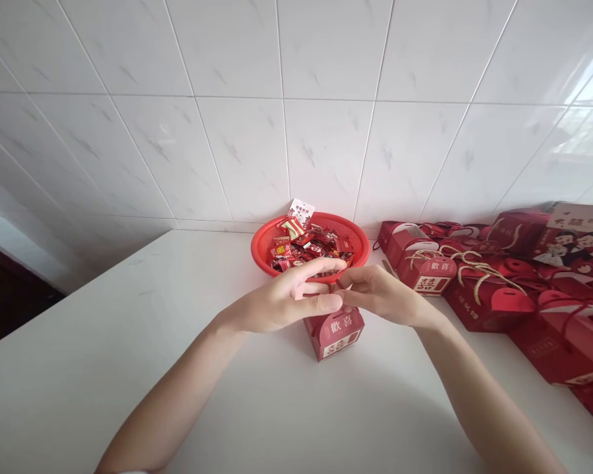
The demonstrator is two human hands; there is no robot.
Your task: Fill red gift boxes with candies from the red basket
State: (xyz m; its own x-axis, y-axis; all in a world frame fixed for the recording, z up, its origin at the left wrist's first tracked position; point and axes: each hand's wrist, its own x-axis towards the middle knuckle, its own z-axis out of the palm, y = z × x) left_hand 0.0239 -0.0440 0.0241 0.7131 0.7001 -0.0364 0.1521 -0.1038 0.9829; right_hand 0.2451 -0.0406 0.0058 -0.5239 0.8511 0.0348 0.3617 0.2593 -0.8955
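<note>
A small red gift box [335, 336] with white lettering and a pale label stands upright on the white tabletop in front of me. My left hand [281, 299] is at its top from the left, index finger stretched out and the thumb lying across the near side, with the other fingers behind the top. From the right, my right hand [380, 293] has its curled fingers and thumb on the top flaps. The fingers hide much of the box's top. Just behind my hands is a red plastic basket [261, 251] with many wrapped candies [312, 247] in it.
Many red gift boxes [487, 306], some with twine handles, crowd the right side of the white table [188, 388]. A printed card [301, 210] sticks up from the basket's back rim. A tiled wall [237, 151] borders the table's far edge.
</note>
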